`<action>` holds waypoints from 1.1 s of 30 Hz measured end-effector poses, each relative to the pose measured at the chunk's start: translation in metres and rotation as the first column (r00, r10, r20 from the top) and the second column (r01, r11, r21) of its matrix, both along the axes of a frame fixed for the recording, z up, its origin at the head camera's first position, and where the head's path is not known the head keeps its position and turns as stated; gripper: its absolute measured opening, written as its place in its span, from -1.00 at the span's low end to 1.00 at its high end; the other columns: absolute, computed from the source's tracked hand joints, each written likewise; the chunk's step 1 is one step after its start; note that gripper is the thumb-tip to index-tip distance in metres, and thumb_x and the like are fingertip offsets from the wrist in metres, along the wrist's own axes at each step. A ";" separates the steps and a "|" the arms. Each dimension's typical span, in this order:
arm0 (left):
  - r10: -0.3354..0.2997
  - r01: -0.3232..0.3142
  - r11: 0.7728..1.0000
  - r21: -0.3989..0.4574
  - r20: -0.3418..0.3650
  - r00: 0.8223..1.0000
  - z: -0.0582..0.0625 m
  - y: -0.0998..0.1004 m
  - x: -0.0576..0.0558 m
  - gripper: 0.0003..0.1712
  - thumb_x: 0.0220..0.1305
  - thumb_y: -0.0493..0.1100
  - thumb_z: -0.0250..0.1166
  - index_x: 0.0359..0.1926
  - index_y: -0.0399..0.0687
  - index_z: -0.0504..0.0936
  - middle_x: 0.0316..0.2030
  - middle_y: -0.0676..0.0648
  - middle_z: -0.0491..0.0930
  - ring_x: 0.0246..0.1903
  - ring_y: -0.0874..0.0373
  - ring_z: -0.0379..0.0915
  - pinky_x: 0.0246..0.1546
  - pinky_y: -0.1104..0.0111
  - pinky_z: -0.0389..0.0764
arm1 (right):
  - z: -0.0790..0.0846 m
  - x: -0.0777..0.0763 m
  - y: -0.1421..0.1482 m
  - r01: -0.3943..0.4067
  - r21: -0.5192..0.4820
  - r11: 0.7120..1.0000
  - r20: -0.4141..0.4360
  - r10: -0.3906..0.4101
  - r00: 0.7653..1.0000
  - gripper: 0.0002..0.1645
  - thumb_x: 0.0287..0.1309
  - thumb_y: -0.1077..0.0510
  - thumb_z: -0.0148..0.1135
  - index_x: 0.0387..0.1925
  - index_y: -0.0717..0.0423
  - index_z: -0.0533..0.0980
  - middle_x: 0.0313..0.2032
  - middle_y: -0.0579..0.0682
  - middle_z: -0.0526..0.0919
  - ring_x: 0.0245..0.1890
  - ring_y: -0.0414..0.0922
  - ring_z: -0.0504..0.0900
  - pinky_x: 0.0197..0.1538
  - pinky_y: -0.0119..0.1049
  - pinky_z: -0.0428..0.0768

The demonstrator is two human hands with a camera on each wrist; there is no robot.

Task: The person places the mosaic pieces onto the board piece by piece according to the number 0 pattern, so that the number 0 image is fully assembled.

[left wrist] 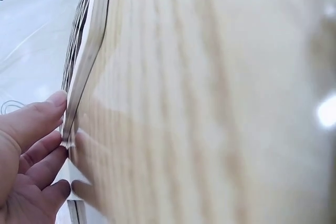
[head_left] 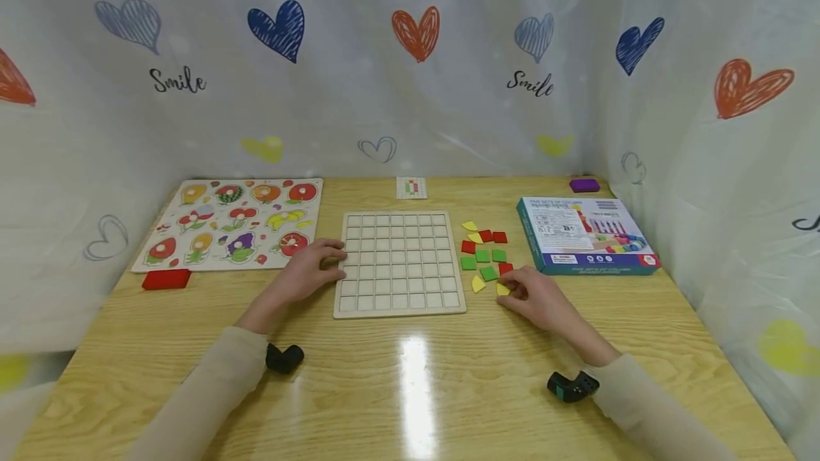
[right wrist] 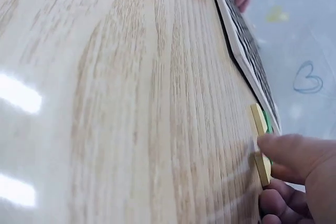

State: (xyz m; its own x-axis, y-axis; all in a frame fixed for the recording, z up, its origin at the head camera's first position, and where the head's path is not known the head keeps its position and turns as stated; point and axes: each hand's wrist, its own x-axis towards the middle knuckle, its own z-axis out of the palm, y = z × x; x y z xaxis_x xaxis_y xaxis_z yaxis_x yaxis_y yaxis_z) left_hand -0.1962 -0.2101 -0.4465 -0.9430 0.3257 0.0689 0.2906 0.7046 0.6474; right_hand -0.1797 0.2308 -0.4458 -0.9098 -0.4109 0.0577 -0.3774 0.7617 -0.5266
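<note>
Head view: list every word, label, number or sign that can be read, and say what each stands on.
"Smile": on the white curtain, left.
"Smile": same curtain, right.
"FIVE SETS OF COLUMN": apparently, on the box, top line; blurred.
Too small or blurred: the box's other print, including its white sheet's.
Cut off: black lettering on the curtain, far right.

Red, green and yellow pieces (head_left: 482, 255), pale grid-patterned board (head_left: 398, 263), white heart-printed curtain (head_left: 346, 91)
</note>
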 end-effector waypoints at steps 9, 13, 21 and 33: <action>-0.010 0.010 1.000 -0.001 0.031 0.999 0.003 -0.001 -0.003 -0.62 0.25 -0.18 0.37 0.06 -0.26 0.64 0.25 -0.20 0.44 0.29 -0.18 0.26 0.28 -0.06 0.28 | 0.005 -0.001 0.009 -0.135 -0.021 0.991 0.084 0.136 0.987 -0.70 0.18 0.15 0.37 -0.03 0.08 0.62 -0.32 -0.14 0.50 -0.33 -0.16 0.42 -0.26 -0.36 0.46; -0.022 0.022 1.000 0.004 0.027 0.999 0.002 -0.002 -0.004 -0.57 0.26 -0.18 0.36 0.10 -0.29 0.61 0.26 -0.22 0.42 0.31 -0.19 0.23 0.30 -0.07 0.25 | 0.005 -0.002 0.011 -0.192 -0.014 0.981 0.063 0.193 0.979 -0.75 0.18 0.16 0.37 -0.08 0.02 0.61 -0.29 -0.15 0.50 -0.32 -0.18 0.43 -0.26 -0.38 0.48; -0.008 0.008 1.000 -0.007 0.031 0.999 0.001 -0.003 -0.003 -0.54 0.26 -0.16 0.37 0.13 -0.29 0.59 0.29 -0.23 0.38 0.32 -0.20 0.22 0.30 -0.08 0.24 | 0.013 -0.011 0.009 -0.314 0.042 0.948 0.014 0.314 0.949 -0.78 0.25 0.10 0.31 -0.07 -0.06 0.63 -0.16 -0.23 0.57 -0.22 -0.24 0.48 -0.14 -0.33 0.55; -0.015 0.016 1.000 -0.012 0.034 0.999 0.002 -0.004 -0.004 -0.52 0.25 -0.17 0.37 0.15 -0.29 0.58 0.32 -0.23 0.36 0.34 -0.20 0.18 0.32 -0.07 0.22 | 0.037 -0.053 -0.051 -0.319 -0.131 0.939 -0.065 0.313 0.948 -0.70 0.26 0.18 0.29 0.01 0.15 0.63 -0.09 -0.01 0.60 -0.15 -0.13 0.59 -0.07 -0.21 0.62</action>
